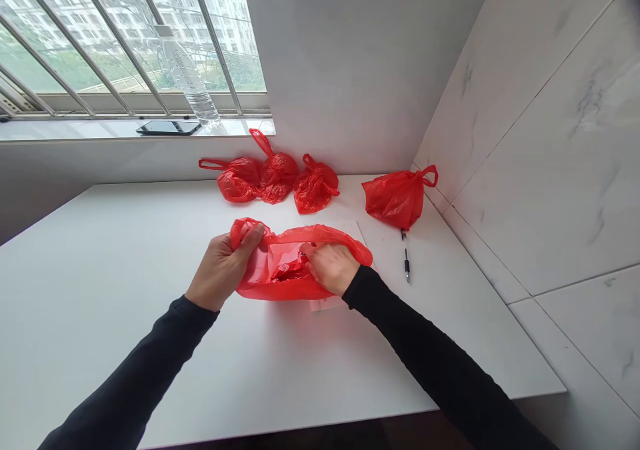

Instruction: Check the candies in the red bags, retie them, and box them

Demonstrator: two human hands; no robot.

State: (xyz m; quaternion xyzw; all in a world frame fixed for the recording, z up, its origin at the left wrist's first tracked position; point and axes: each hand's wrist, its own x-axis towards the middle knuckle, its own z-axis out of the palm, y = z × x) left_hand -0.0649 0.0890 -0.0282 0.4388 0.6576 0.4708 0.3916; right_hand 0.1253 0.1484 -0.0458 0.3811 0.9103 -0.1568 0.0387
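A red plastic bag (285,291) is held with its mouth wide over the middle of the white table. My left hand (225,263) grips the bag's left handle, thumb pressed on the gathered plastic. Inside the bag's mouth is my right hand (330,263), its fingers curled at a crumpled red packet (290,270) with some dark print. Whether the fingertips pinch this packet or something smaller is hard to see. Partly covered by the bag, a sheet of paper (323,305) lies on the table.
Several knotted red bags stand along the back, among them a left one (239,180) and a larger right one (395,200). A black pen (407,265) lies on the table (125,270). On the windowsill are a phone (169,128) and a water bottle (190,80). A tiled wall (560,137) bounds the right.
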